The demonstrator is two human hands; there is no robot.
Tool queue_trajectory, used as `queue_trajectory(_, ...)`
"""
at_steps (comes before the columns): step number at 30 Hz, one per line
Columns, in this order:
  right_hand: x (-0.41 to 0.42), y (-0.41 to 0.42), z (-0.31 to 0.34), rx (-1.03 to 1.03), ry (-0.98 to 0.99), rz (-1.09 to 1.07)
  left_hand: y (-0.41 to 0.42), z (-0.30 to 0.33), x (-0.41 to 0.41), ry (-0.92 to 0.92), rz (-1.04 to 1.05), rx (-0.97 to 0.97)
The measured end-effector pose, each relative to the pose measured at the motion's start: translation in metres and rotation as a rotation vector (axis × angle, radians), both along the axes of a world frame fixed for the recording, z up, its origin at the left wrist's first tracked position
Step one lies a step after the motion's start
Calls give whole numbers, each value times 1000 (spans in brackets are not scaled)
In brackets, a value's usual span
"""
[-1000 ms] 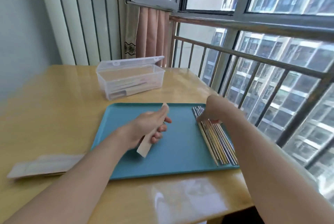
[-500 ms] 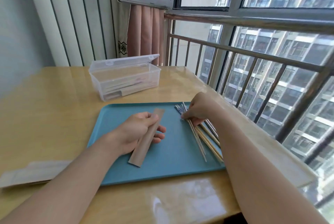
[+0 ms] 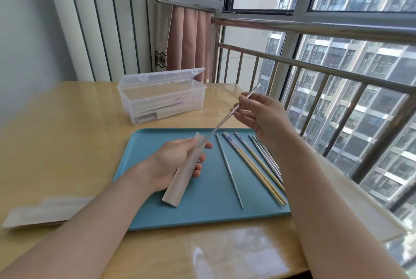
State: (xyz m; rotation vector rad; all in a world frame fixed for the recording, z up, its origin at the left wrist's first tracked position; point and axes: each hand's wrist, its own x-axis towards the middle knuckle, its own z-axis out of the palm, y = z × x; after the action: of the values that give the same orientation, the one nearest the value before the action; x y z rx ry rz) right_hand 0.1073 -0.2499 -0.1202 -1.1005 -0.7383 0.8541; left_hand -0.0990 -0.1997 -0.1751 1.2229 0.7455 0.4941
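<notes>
Sliding a metal chopstick [image 3: 221, 123] tip-first toward the open mouth of a paper sleeve [image 3: 177, 188], just above a teal tray [image 3: 213, 213] on a wooden counter [image 3: 67, 139].

Gripping the sleeve in the left hand [image 3: 177, 161], with fingers and thumb curled round its upper half. Tilting the mouth up toward the right, apparently for meeting the incoming tip head-on.

Pinching the chopstick near its thick end between thumb and fingertips of the right hand [image 3: 263, 116], raised well above the tray, probably for lining the long shaft up with the narrow opening. Blurring along the shaft, so not telling a tip just touching the paper from a tip already inside.

Leaving the remaining chopsticks [image 3: 252, 166] lying roughly side by side on the right half of the tray, within easy reach of the picking hand. Setting one metal stick apart on the left, a patterned wooden pair next to it, more metal ones beyond.

Parking spare sleeves [image 3: 42, 213] flat at the counter's near left, handy to the sleeve-holding hand.

Standing a clear plastic box [image 3: 162, 98] open behind the tray, with what look like wrapped sets inside, seemingly for receiving each finished one.
</notes>
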Motion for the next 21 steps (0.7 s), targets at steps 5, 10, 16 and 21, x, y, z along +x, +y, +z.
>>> queue_trajectory(5, -13, 21, 0, 42, -204, -187, 4, 2, -6, 4, -17, 6)
queue_trajectory(10, 5, 15, -10, 50, -110, -272, 6, 3, -10, 33, -77, 18)
queue_trajectory(16, 9, 16, -14, 37, -73, -227, 6, 4, -12, 61, -136, 72)
queue_trajectory(21, 7, 19, -20, 16, -116, -112, 10, 2, -13, 76, -142, 112)
